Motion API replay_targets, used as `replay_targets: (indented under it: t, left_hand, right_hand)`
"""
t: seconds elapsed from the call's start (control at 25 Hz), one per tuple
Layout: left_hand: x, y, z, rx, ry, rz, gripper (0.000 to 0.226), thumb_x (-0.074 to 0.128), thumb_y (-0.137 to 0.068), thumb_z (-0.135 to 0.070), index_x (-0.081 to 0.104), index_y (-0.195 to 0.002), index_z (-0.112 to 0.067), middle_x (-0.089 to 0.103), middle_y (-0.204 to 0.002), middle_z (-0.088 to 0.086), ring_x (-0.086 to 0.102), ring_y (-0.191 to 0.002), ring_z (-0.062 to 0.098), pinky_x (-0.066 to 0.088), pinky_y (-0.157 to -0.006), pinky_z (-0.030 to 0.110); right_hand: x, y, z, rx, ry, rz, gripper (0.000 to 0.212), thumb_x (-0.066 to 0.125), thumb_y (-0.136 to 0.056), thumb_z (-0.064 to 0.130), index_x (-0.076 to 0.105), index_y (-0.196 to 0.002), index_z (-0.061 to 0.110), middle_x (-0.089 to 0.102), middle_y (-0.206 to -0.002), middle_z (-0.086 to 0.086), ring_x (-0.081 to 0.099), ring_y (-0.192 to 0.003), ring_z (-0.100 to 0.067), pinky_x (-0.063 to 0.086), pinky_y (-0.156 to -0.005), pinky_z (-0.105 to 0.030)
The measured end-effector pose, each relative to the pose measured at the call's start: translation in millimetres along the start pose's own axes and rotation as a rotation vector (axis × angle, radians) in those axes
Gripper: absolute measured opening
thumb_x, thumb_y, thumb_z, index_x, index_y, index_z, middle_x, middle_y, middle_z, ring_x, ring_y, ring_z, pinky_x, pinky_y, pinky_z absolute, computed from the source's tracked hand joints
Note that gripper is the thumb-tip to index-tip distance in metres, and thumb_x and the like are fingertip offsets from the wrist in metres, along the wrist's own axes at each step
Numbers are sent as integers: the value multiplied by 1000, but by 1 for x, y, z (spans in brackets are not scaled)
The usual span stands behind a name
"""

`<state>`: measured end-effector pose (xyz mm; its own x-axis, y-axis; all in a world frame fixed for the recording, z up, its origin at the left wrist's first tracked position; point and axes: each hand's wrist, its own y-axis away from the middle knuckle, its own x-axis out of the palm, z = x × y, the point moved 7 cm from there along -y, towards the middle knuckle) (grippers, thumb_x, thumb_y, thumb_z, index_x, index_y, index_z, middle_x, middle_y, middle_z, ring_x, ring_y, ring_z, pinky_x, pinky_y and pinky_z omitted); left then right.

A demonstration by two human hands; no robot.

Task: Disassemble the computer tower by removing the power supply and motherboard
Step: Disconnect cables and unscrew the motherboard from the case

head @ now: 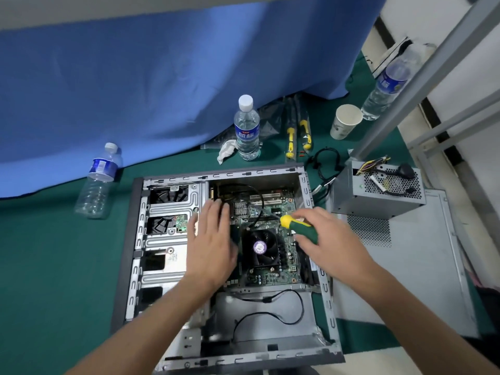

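Over motherboard [266,212] — right grip [328,236] clutching screwdriver [299,227], left grip [213,239] flat, empty

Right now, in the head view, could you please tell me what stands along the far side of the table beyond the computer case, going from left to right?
Tilted near-empty water bottle → crumpled white tissue → upright water bottle → yellow-handled tools in their packaging → paper cup → water bottle by the metal post.
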<state>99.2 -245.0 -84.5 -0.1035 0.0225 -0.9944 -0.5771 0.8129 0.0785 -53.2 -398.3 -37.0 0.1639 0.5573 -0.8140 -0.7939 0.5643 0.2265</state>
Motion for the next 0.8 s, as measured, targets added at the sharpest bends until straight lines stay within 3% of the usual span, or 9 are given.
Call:
replay_targets:
  t: [0.16, 0.24, 0.36, 0.4, 0.48, 0.56, 0.64, 0.8]
  left_hand:
    - [17, -68, -17, 67, -261, 298, 70, 50, -91, -39, 30, -149, -5, 37, -151, 11, 9, -149, 30, 3, -119, 50]
    - [26, -74, -18, 69, -392, 372, 73, 51, -92, -38, 25, -151, -4, 42, -148, 10, 19, -145, 32, -1, -118, 54]
    - [27, -64, -23, 144, -332, 388, 37, 53, -90, -28, 58, -125, -18, 60, -120, 3, 37, -126, 29, -8, -115, 60]
    - [28, -57, -25, 208, -327, 417, 26, 54, -90, -28, 64, -113, -22, 62, -116, 1, 38, -123, 29, -11, -114, 62]
    - [32, -41, -22, 352, -381, 453, 26, 51, -94, -37, 66, -112, -25, 60, -122, 2, 37, -125, 29, -15, -111, 64]
    - [30, -32, -14, 406, -394, 410, 42, 37, -100, -49, 66, -118, -26, 49, -141, 4, 26, -138, 31, -19, -110, 63]
    - [19, -29, -3, 327, -269, 334, 51, 28, -102, -53, 71, -112, -26, 27, -159, 6, 4, -149, 30, -25, -109, 58]
    - [12, -29, 8, 136, -131, 307, 28, 49, -93, -43, 74, -89, -31, -3, -165, 5, -21, -147, 29, -14, -115, 54]
  right_hand:
    - [9, -30, 17, 7, 35, 19, 33, 61, -94, 33, 58, -126, 28, 59, -115, 9, 58, -96, -12, 49, -87, -30]
    - [13, -40, 19, 40, 33, 14, 33, 60, -94, 32, 58, -127, 26, 60, -116, 6, 59, -97, -16, 51, -87, -34]
    - [18, -51, 20, 74, 52, 18, 34, 60, -94, 31, 58, -127, 24, 60, -115, 4, 59, -97, -18, 51, -86, -35]
    - [18, -54, 19, 87, 47, 20, 34, 61, -94, 30, 58, -127, 24, 60, -113, 3, 59, -96, -18, 51, -85, -35]
    - [19, -57, 18, 106, 24, 29, 33, 63, -92, 29, 60, -125, 24, 60, -110, 3, 59, -94, -18, 52, -84, -36]
    - [22, -64, 20, 99, 20, 32, 30, 64, -91, 28, 61, -121, 23, 62, -108, 2, 59, -92, -17, 52, -83, -36]
    - [28, -73, 26, 80, 50, 43, 29, 64, -92, 29, 62, -120, 23, 63, -108, 2, 59, -92, -18, 52, -82, -35]
    - [40, -93, 35, 38, 113, 56, 30, 61, -93, 30, 63, -122, 22, 61, -107, 0, 60, -94, -22, 51, -82, -36]
